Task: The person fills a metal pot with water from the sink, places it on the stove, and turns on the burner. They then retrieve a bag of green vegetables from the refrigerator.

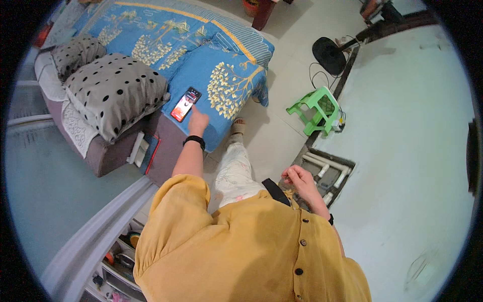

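Note:
A phone (184, 106) with a lit screen lies on the blue patterned sofa cover (173, 83). My left hand (198, 123), a black band on its wrist, reaches over it with the index finger stretched out at the screen's right edge. Nothing is held in that hand. In front of my body, my right hand (300, 181) hangs in the air with its fingers curled in together, and I see nothing between them. Close by it, a black strap (275, 192) sticks out at the front of my yellow shirt (226, 246).
Polka-dot cushions (118, 90) lie left of the phone. A green plastic stool (318, 110) stands on the tiled floor (279, 126) by the white wall (402, 131). Beside it are cables and a black round base (329, 55). White pipes (327, 168) show in a recess. Lower left are shelves (118, 274).

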A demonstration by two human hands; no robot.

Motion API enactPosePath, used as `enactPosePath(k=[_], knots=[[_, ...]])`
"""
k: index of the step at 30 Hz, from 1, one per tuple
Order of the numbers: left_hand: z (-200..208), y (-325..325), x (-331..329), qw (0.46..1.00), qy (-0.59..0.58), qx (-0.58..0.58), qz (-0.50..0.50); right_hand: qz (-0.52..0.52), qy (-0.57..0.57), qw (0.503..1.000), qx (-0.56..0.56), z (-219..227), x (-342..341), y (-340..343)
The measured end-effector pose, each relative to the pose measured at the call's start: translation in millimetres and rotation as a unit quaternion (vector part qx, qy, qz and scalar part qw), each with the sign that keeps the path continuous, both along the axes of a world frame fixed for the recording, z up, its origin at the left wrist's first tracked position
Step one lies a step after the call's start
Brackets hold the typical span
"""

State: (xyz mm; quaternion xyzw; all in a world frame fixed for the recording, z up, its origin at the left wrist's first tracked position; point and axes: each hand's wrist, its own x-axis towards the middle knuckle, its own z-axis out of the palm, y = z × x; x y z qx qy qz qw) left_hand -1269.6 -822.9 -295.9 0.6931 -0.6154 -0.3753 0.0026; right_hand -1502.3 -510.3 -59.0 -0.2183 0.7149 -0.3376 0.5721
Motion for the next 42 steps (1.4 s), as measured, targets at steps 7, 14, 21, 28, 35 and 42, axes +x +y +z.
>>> enactPosePath(k=[7, 14, 21, 28, 35, 42], knots=[[-35.1, -62.2, -4.0, 0.988, -0.117, 0.101, 0.014, 0.053, -0.007, 0.997, 0.047, -13.4, -95.6, -113.6], [-2.4, -26.9, 13.3, 0.939, -0.21, 0.152, 0.226, 0.113, -0.042, 0.992, 0.023, -15.6, -161.7, -210.5], [12.0, -73.4, -142.5, 0.992, -0.002, 0.03, 0.126, 0.201, -0.057, 0.978, -0.02, -22.9, -255.8, -293.5], [47.8, -146.8, -380.7, 0.975, 0.198, 0.073, -0.07, 0.188, -0.022, 0.981, -0.051, -7.5, -398.6, -338.5], [114.5, -214.7, -521.5, 0.937, 0.276, 0.069, -0.202, 0.109, -0.009, 0.992, -0.061, -5.7, -495.2, -370.6], [162.6, -292.9, -597.2, 0.915, 0.306, 0.09, -0.248, 0.063, 0.017, 0.993, -0.098, 6.3, -576.8, -456.9]])
